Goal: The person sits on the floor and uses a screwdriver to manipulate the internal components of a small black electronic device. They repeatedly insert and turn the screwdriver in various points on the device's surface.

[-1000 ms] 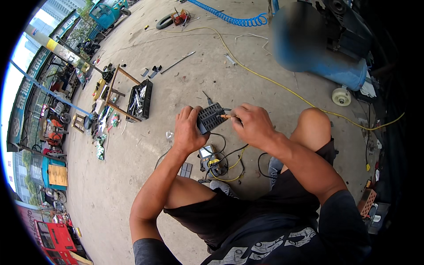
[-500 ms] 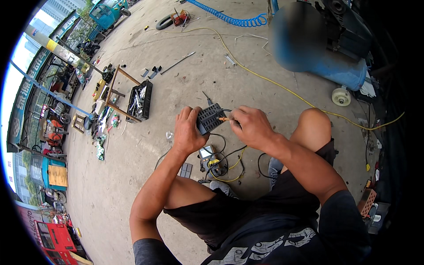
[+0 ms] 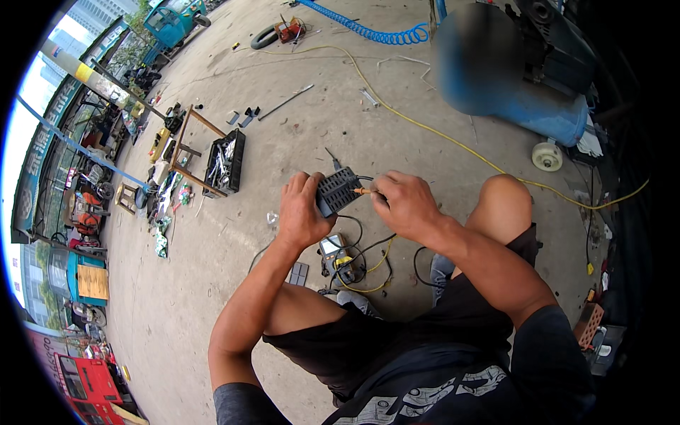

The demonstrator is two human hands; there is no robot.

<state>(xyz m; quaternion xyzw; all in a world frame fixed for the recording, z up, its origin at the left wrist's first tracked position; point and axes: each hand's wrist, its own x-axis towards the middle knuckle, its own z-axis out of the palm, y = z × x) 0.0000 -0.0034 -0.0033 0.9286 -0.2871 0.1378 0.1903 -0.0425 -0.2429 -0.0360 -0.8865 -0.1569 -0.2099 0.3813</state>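
Note:
My left hand [image 3: 304, 207] is closed around the left end of a black slotted box with cables [image 3: 336, 190], which looks like a battery charger. In my right hand [image 3: 404, 202] the fingers pinch a small screwdriver with an orange handle [image 3: 363, 190]. Its tip meets the slotted face of the box, though the exact contact is too small to make out. Beneath my hands a yellow and grey handheld meter [image 3: 334, 249] lies on the concrete among black and yellow leads. Beside it is a grey compartmented tray [image 3: 297, 273], partly hidden by my left leg.
A black crate of tools [image 3: 225, 163] stands to the left, against a wooden frame [image 3: 185, 152]. A yellow cable [image 3: 425, 126] crosses the floor to the right. Far right are a blue tank [image 3: 545, 113] and a white wheel [image 3: 547, 156]. A metal rod [image 3: 285, 101] lies ahead.
Almost nothing differs. The screwdriver and my right fingers have shifted very slightly; both hands keep their hold.

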